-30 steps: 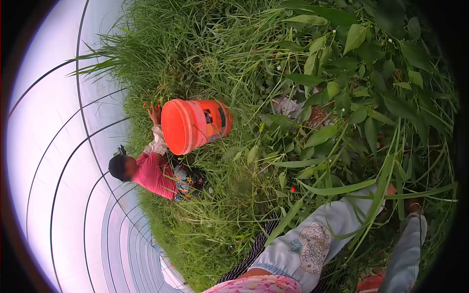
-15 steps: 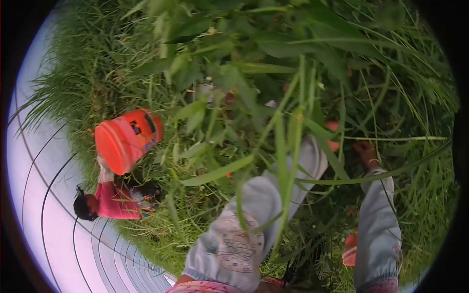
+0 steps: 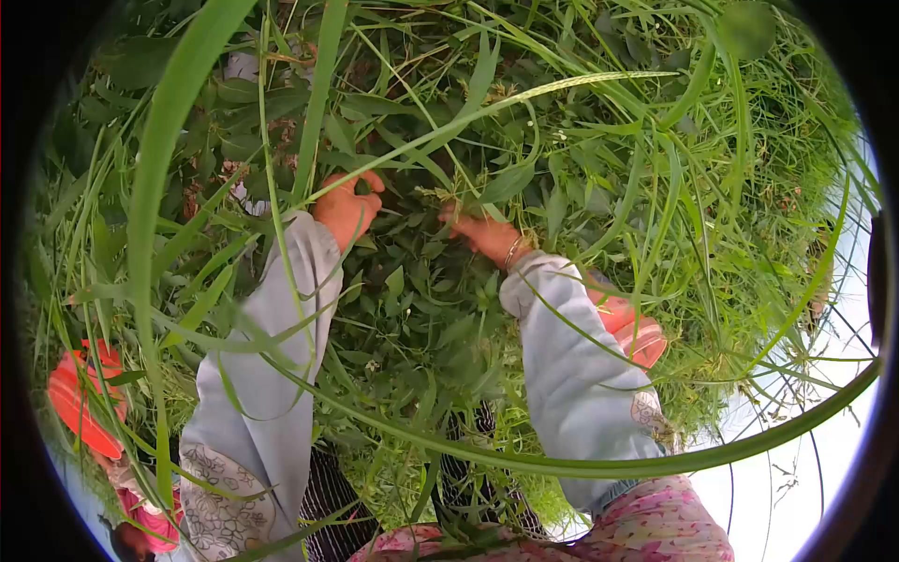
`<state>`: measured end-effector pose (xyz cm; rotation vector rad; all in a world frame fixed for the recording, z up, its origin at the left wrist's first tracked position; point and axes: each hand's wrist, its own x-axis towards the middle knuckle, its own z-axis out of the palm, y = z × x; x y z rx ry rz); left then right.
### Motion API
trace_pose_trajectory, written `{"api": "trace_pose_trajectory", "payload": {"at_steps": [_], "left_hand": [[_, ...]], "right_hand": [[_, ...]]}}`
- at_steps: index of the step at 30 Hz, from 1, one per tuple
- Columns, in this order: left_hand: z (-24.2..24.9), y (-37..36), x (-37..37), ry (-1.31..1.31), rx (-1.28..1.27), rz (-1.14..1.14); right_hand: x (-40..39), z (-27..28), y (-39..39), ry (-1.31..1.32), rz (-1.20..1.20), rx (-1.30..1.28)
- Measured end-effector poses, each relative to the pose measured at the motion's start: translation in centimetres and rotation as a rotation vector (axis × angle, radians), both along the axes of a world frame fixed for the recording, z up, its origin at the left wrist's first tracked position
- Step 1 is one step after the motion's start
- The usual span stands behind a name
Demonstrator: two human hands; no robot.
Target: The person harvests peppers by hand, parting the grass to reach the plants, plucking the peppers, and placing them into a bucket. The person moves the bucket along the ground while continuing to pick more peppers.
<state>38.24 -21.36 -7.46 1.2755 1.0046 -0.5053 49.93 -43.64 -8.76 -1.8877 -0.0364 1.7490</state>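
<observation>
In the middle of the head view, my left hand [image 3: 348, 208] reaches into leafy green plants [image 3: 403, 281] with small white flowers. Its thumb and fingers are curled towards each other; whatever lies between them is too small to make out. Facing it from the right is my right hand [image 3: 482, 234], with a bracelet at the wrist. The fingers are bent together among the leaves, and their tips are partly hidden. An orange bucket [image 3: 641, 339] stands beside my right forearm, partly covered by the sleeve and grass.
Long grass blades [image 3: 150, 215] cross close before the camera and over my arms. At the lower left, a person in a pink top [image 3: 150, 525] is by another orange bucket [image 3: 84, 398]. Pale sheeting with thin curved lines [image 3: 773, 478] rises at the right.
The view has swung round, so the other person and bucket now appear lower left. My left hand, hidden by leaves before, now shows. Both hands are now close together among the plants.
</observation>
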Motion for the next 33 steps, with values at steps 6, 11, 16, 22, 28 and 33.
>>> {"api": "trace_pose_trajectory", "payload": {"at_steps": [6, 11, 16, 22, 28, 33], "left_hand": [[-4.0, -4.5, 0.8, -0.108, 0.391, -0.55], [-3.1, -6.3, 2.7, -0.024, 0.429, -0.748], [-0.1, -5.9, 0.0, -0.142, 0.511, -0.802], [2.9, -7.6, -1.8, -0.219, 0.538, -0.972], [4.2, -9.4, -3.1, -0.301, 0.606, -0.909], [6.4, -9.4, -4.3, -0.301, 0.386, -0.934]], "right_hand": [[-4.5, -1.8, -2.3, -0.064, -0.346, 0.454], [-5.7, 0.1, -1.4, -0.254, -0.317, 0.393], [-5.2, 1.6, -2.0, 0.008, -0.421, 0.235], [-3.3, 2.8, 0.0, 0.031, -0.308, 0.097], [-7.1, 0.6, 0.0, -0.339, -0.368, 0.13], [-8.5, -1.4, 0.3, -0.256, -0.61, 0.119]]}}
